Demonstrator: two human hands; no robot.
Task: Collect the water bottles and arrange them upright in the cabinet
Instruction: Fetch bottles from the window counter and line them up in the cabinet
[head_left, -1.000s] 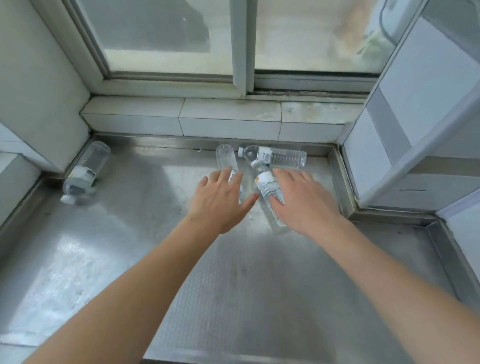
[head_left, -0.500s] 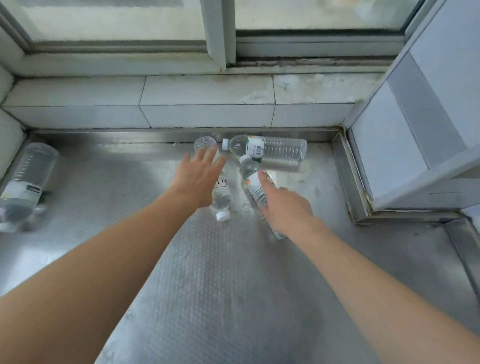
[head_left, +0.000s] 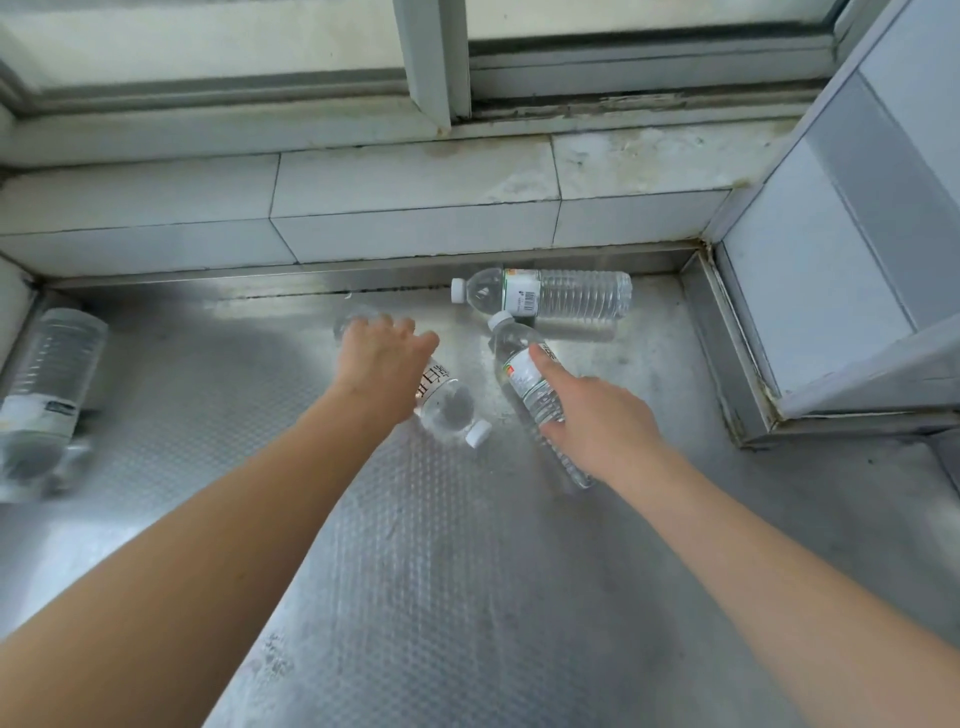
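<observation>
Both hands lower, left hand (head_left: 382, 364) grip round bottle (head_left: 447, 402), right hand (head_left: 597, 415) grip round green-labelled bottle (head_left: 524, 374), labels unreadable

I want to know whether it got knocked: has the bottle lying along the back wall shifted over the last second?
No. The bottle lies along the metal back rim, cap pointing left, as before; only the camera has moved.

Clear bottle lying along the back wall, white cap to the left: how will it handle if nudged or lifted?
The clear ribbed plastic bottle with the white barcode label lies on its side on the smooth embossed steel floor, so it will probably roll if nudged. It looks full of water, so likely heavy for its size. Thin ribbed walls may flex under a hard squeeze.
</observation>
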